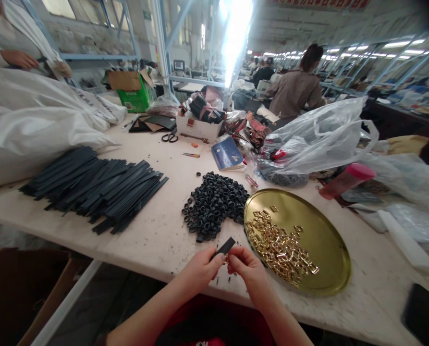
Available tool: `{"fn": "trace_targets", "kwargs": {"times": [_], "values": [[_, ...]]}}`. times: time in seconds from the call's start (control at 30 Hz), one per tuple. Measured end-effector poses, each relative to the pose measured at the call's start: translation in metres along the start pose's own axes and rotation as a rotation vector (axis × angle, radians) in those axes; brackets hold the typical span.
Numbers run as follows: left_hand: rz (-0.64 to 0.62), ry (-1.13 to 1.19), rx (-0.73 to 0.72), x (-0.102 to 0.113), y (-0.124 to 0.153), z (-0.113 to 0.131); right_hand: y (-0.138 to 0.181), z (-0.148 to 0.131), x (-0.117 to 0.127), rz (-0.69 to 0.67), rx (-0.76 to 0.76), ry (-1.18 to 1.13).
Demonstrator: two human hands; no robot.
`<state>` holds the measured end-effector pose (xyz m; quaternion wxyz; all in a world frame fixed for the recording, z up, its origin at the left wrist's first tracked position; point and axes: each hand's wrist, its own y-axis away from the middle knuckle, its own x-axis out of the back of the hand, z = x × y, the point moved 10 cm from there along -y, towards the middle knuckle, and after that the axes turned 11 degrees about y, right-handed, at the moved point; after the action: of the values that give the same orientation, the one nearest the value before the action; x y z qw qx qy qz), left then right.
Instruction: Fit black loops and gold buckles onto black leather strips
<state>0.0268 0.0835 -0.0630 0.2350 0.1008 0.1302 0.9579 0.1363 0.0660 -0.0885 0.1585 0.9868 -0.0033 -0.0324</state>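
Observation:
At the table's front edge, my left hand (202, 265) pinches a short black strap (226, 246), whose free end points up and to the right. My right hand (246, 265) meets it from the other side, thumb and fingers closed on a small gold buckle (226, 259) that is mostly hidden between the two hands. Just beyond them lies a heap of small black strap loops (217, 204). A round gold tray (318, 235) to the right bears many loose gold buckles (286, 254). Black strips (106, 187) are piled at the left.
A white sack (44, 125) covers the far left, with a co-worker's hand (19, 59) above it. Farther back are scissors (170, 137), a blue notebook (227, 154), a white box (199, 129) and plastic bags (315, 139). A pink-lidded container (347, 180) lies behind the tray.

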Motion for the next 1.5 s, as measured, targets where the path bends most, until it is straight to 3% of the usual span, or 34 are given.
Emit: {"fn": "trace_targets", "kwargs": {"times": [0.1, 0.23, 0.33, 0.53, 0.8, 0.9, 1.03, 1.1, 1.27, 1.37, 1.5], "values": [[0.030, -0.008, 0.039, 0.008, 0.006, -0.008, -0.002, 0.014, 0.009, 0.104, -0.138, -0.250], [-0.025, -0.160, -0.021, 0.007, 0.014, 0.000, 0.001, 0.022, -0.002, 0.106, -0.242, -0.434], [-0.052, -0.197, -0.063, 0.002, 0.017, 0.011, 0.005, 0.020, -0.015, 0.058, -0.213, -0.368], [-0.088, 0.031, 0.019, -0.005, 0.016, 0.011, 0.014, -0.003, -0.013, 0.112, 0.054, 0.037], [-0.096, 0.309, 0.197, -0.012, 0.016, -0.010, 0.013, 0.005, -0.026, 0.014, -0.119, -0.173], [-0.058, 0.319, 0.237, -0.012, 0.016, -0.014, 0.016, -0.010, -0.013, 0.130, 0.064, 0.161], [0.043, 0.097, 0.126, -0.001, 0.016, -0.007, 0.028, -0.036, -0.009, 0.221, 0.382, 0.539], [0.052, 0.008, 0.069, 0.001, 0.018, -0.002, 0.027, -0.034, -0.008, 0.199, 0.379, 0.559], [-0.051, 0.020, 0.071, -0.002, 0.019, -0.004, 0.015, -0.011, -0.015, 0.039, 0.098, 0.304], [-0.044, 0.075, 0.111, 0.003, 0.012, -0.010, 0.014, -0.016, -0.023, -0.030, 0.108, 0.227], [-0.040, 0.184, 0.081, 0.003, 0.004, -0.013, 0.001, -0.024, -0.022, -0.194, 0.149, 0.385]]}}
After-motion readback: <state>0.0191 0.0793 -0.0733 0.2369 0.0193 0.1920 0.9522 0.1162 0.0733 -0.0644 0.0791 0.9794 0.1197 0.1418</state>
